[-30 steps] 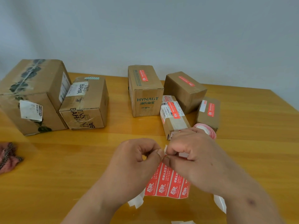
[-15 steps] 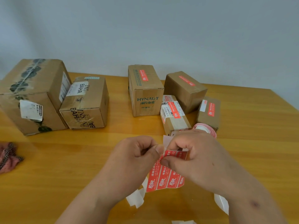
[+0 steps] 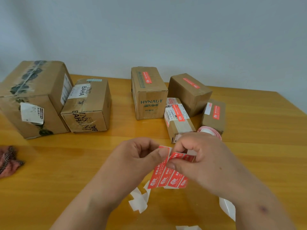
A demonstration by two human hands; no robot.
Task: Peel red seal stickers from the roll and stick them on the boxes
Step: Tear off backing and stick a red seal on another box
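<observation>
Over the table's near middle, my left hand (image 3: 141,156) pinches the top corner of one red seal sticker (image 3: 163,150) that is lifting off its strip. My right hand (image 3: 204,161) pinches the sticker strip (image 3: 167,178), which hangs down with several red stickers on it. The sticker roll (image 3: 210,130) lies behind my right hand, mostly hidden. Four boxes at centre and right carry red stickers: the HYNAUT box (image 3: 149,95), a brown box (image 3: 189,92), a small labelled box (image 3: 178,120) and a small box (image 3: 214,115). Two bigger boxes, a large box (image 3: 31,98) and a BAHA box (image 3: 88,105), stand at left with no red sticker showing.
Strips of white backing paper (image 3: 139,200) lie on the wooden table (image 3: 66,163) under my hands, and another backing strip (image 3: 227,208) curls below my right wrist. A reddish cloth (image 3: 8,161) lies at the left edge. A pale wall rises behind the table.
The strip's top has been bent over and one sticker's corner has come free between my fingers; my left hand has pulled it a little leftward. The boxes have not moved.
</observation>
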